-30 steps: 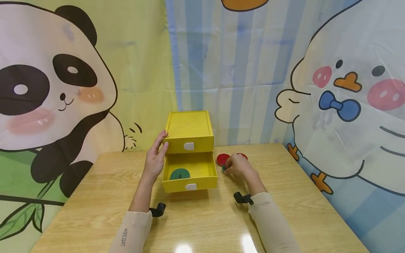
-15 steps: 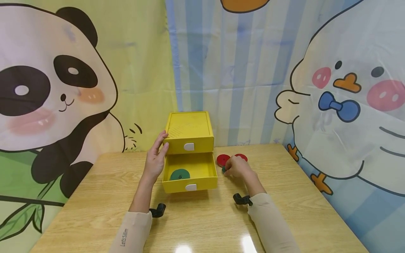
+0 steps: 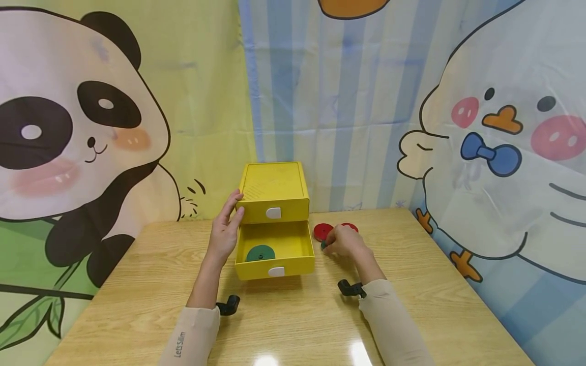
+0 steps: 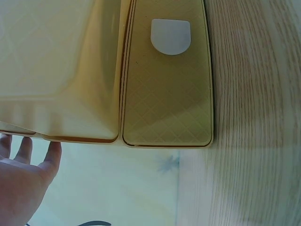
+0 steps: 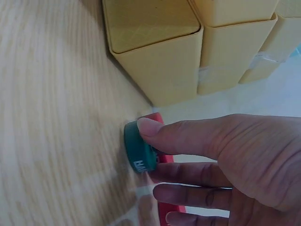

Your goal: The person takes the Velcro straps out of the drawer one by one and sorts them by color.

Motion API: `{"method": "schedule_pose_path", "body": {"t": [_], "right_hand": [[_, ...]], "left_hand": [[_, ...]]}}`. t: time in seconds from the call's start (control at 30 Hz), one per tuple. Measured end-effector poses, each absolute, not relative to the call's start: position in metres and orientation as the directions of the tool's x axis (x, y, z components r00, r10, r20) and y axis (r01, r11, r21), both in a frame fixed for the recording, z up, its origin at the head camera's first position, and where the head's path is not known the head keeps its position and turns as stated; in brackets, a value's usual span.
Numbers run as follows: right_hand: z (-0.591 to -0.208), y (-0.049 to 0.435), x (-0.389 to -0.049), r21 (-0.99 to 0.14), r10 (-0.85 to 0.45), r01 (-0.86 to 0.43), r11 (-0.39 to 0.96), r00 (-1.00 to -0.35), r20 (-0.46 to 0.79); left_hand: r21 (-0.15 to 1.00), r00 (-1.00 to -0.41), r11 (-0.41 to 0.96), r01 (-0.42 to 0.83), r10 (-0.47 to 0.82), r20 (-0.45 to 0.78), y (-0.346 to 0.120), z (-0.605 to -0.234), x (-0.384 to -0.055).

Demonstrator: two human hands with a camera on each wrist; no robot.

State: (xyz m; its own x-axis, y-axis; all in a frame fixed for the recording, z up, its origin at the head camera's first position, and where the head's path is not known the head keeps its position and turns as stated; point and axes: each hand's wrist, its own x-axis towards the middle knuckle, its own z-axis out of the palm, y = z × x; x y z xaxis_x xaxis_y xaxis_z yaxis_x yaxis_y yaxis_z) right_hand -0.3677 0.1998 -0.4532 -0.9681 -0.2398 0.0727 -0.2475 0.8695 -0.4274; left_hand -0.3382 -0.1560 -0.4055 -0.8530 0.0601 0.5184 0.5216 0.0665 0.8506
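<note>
The yellow drawer unit (image 3: 274, 180) stands at the back of the table, its middle drawer (image 3: 293, 244) pulled out. Inside that drawer lies a green disc (image 3: 260, 252). My left hand (image 3: 223, 231) rests against the unit's left side with its fingers extended. To the right of the unit, my right hand (image 3: 344, 240) pinches a smaller green disc (image 5: 139, 148) with white lettering between thumb and fingers, low at the tabletop. A red disc (image 3: 323, 231) lies just beyond it. Another red disc (image 3: 351, 226) is partly covered by the right hand.
The upper drawer (image 3: 256, 211) is closed. In the left wrist view a lower drawer front (image 4: 169, 94) with a white handle (image 4: 170, 36) is flush with the unit, below the pulled-out one. A cartoon-printed curtain (image 3: 320, 101) hangs behind the wooden table (image 3: 293, 325).
Between the first two frames my right hand shifts slightly, showing more of the far red disc. My left hand and the drawers stay in place.
</note>
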Motion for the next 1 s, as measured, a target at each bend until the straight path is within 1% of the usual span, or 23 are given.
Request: {"method": "schedule_pose_path", "body": {"t": [0.13, 0.23, 0.37, 0.53, 0.63, 0.83, 1.0], "right_hand": [[-0.448, 0.199, -0.367, -0.426, -0.227, -0.241, 0.872, -0.97, 0.086], [-0.441, 0.198, -0.366, -0.431, -0.235, -0.263, 0.863, -0.965, 0.117], [-0.424, 0.198, -0.362, -0.476, -0.239, -0.304, 0.825, -0.952, 0.193], [-0.402, 0.197, -0.352, -0.553, -0.196, -0.341, 0.761, -0.932, 0.305], [-0.393, 0.194, -0.346, -0.574, -0.18, -0.365, 0.733, -0.918, 0.354], [-0.38, 0.187, -0.336, -0.571, -0.188, -0.438, 0.694, -0.876, 0.444], [-0.369, 0.181, -0.325, -0.564, -0.227, -0.507, 0.652, -0.84, 0.493]], "left_hand": [[0.85, -0.852, 0.061, 0.523, 0.057, 0.52, -0.156, -0.406, -0.338], [0.851, -0.852, 0.057, 0.523, 0.055, 0.52, -0.156, -0.406, -0.338], [0.85, -0.852, 0.059, 0.523, 0.056, 0.52, -0.156, -0.406, -0.338], [0.848, -0.85, 0.062, 0.526, 0.06, 0.523, -0.156, -0.406, -0.338], [0.848, -0.85, 0.062, 0.526, 0.061, 0.523, -0.156, -0.406, -0.338], [0.85, -0.853, 0.07, 0.521, 0.061, 0.518, -0.156, -0.405, -0.336], [0.853, -0.855, 0.066, 0.518, 0.061, 0.515, -0.156, -0.405, -0.337]]}}
